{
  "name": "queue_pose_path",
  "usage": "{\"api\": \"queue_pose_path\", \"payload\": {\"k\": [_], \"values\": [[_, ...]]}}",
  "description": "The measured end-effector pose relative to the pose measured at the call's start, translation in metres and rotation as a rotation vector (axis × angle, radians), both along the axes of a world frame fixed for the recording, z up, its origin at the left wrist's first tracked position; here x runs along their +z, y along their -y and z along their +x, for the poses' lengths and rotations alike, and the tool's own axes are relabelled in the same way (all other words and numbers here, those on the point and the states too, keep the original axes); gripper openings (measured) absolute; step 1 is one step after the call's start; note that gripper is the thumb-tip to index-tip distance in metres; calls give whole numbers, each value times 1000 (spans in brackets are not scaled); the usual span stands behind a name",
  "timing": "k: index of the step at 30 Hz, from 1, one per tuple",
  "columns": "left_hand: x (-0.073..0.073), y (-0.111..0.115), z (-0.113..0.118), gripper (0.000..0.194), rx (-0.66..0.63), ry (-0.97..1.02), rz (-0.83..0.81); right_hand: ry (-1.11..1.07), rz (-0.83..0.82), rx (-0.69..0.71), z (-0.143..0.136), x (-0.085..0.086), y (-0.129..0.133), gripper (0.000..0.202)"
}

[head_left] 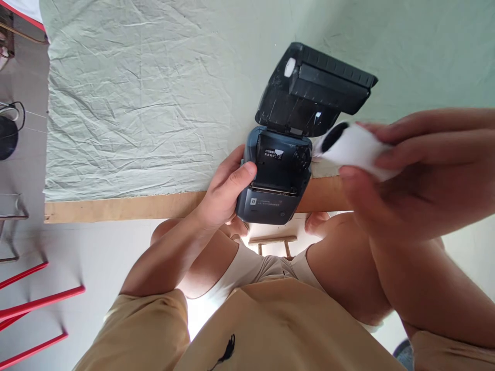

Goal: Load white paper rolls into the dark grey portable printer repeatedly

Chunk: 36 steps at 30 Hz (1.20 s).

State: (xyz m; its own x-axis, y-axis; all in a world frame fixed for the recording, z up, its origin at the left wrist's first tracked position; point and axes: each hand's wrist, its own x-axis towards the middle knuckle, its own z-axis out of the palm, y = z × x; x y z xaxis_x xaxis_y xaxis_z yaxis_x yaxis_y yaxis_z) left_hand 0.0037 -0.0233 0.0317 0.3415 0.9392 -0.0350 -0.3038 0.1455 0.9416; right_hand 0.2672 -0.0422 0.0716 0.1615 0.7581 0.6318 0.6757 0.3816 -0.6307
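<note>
A dark handheld label printer [266, 203] is held near the table's front edge, its black lid [319, 85] swung up and away from me. Its inner compartment is exposed, with a small white label printed with text inside. My left hand [228, 188] grips the printer's left side, thumb over the rim. Right of the printer, my right hand [417, 170] pinches a white paper roll [358, 149] with a dark hollow core. The roll is tilted and slightly blurred, close to the printer's right side but outside the compartment.
A wrinkled pale green cloth [135, 103] covers the table, whose wooden edge [124, 206] runs in front of me. Red bars [42, 304] stand on the floor at lower left. A dark round object [7, 136] with a cable lies at far left.
</note>
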Motion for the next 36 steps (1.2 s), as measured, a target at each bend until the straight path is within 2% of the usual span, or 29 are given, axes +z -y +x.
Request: {"api": "queue_pose_path", "payload": {"k": [3,6,11,14,16,20,25,30,36], "values": [[-3,1,-2,76,-17,-9,-27,75,103,140,-16,7,12,17],[-6,1,-2,76,-21,21,-49,210,130,221,-22,6,10,21],[-9,-3,-4,71,-64,94,-10,263,154,210,-25,-6,-3,13],[-5,-6,-4,66,-84,53,6,251,245,295,-28,-13,-9,23],[-1,-8,-3,63,-74,28,23,241,242,347,-30,-14,-11,29],[1,-9,-2,62,-68,4,65,211,188,320,-32,-11,-11,28],[3,-8,-4,70,-78,-12,45,275,233,249,-27,-10,-12,22],[5,-7,-4,62,-94,6,41,309,222,211,-24,-7,-9,22],[3,-6,-3,59,-100,38,53,135,182,267,-31,-3,-1,20]]}}
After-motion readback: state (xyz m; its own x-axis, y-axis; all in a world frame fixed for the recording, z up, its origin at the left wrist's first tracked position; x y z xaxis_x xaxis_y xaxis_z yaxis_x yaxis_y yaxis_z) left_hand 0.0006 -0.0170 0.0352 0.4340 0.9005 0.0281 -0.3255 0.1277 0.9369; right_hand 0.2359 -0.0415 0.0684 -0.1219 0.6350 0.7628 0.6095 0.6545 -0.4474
